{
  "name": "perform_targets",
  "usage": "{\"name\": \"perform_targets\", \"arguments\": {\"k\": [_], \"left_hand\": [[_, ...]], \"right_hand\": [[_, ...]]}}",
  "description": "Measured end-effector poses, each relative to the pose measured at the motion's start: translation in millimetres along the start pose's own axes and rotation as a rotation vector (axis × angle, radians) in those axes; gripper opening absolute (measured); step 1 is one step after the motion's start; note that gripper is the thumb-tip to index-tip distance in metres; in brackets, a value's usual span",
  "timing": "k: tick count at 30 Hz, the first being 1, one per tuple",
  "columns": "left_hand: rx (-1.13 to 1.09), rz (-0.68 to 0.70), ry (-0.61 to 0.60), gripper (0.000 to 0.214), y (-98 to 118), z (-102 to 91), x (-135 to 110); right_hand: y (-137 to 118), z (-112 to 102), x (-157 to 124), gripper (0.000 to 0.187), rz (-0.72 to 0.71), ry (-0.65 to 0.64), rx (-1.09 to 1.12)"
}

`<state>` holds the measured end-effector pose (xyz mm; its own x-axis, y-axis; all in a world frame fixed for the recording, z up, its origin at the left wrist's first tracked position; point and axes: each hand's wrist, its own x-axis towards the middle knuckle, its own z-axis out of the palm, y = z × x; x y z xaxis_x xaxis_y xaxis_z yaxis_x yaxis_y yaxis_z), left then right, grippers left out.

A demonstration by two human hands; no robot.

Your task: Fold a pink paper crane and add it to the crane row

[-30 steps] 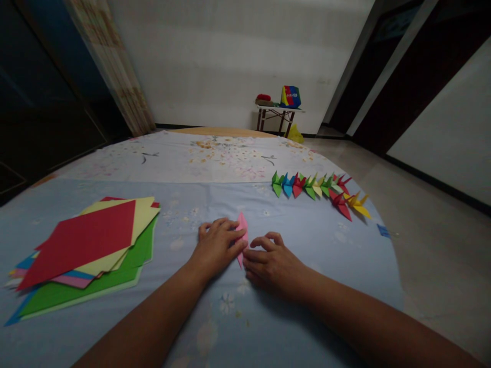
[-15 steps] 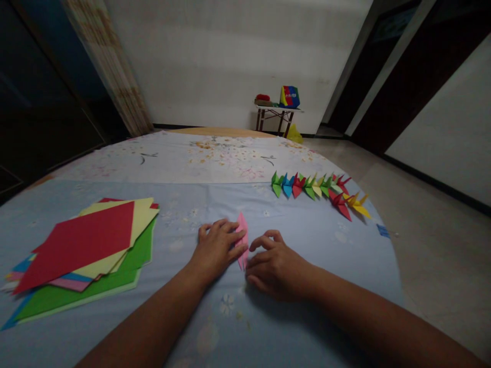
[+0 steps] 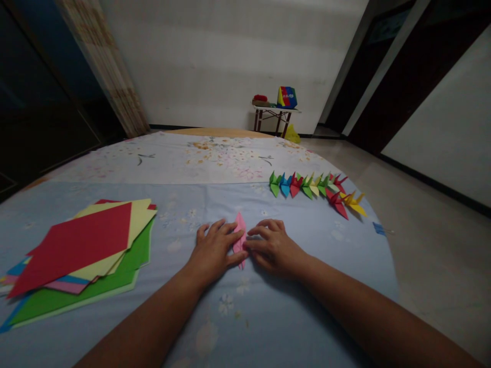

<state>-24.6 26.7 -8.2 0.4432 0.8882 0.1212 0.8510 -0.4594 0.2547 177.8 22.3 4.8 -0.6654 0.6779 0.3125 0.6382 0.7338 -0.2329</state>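
Note:
A narrow, diamond-shaped piece of folded pink paper (image 3: 240, 224) lies flat on the tablecloth in front of me, its long points facing away and toward me. My left hand (image 3: 217, 247) rests with spread fingers beside it, the fingertips and thumb pressing on its left part. From the other side, my right hand (image 3: 274, 249) touches the paper's right edge with bent fingertips, the fingers loosely apart. Part of the paper's lower half is covered by my fingers.
At the left lies a stack of coloured paper sheets (image 3: 92, 243), red on top. Several folded paper cranes (image 3: 295, 185) stand in rows at the right. A blue clip (image 3: 378, 228) sits at the table's right edge. A small side table (image 3: 274, 110) stands by the wall.
My right hand has shifted a little forward along the paper's right edge, and its fingertips now touch it. My left hand stays on the paper. The view has turned slightly.

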Motion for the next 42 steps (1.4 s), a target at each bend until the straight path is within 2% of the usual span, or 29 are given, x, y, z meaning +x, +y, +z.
{"name": "perform_targets", "arguments": {"k": [10,23,33,35,39,42], "left_hand": [[-0.030,0.023,-0.050,0.066,-1.5,-3.2,-1.2],[-0.020,0.015,-0.093,0.073,-1.2,-5.2,-1.0],[-0.032,0.072,-0.210,0.108,-6.5,-9.6,-1.6],[-0.036,0.084,-0.236,0.099,-9.0,-12.4,-0.2],[-0.041,0.085,-0.225,0.050,-12.6,-16.4,2.6],[-0.021,0.097,-0.212,0.047,-13.5,-16.2,3.1]], "right_hand": [[-1.1,3.5,-0.2,0.016,-0.031,-0.025,-0.013],[-0.5,5.5,-2.0,0.017,-0.032,-0.016,-0.003],[-1.9,3.7,-1.5,0.022,-0.022,-0.026,-0.003],[-1.9,4.1,-1.5,0.021,-0.021,-0.020,0.006],[-1.3,6.3,-1.2,0.024,-0.024,-0.006,0.025],[-0.9,7.0,-0.8,0.025,-0.022,-0.005,0.036]]}}
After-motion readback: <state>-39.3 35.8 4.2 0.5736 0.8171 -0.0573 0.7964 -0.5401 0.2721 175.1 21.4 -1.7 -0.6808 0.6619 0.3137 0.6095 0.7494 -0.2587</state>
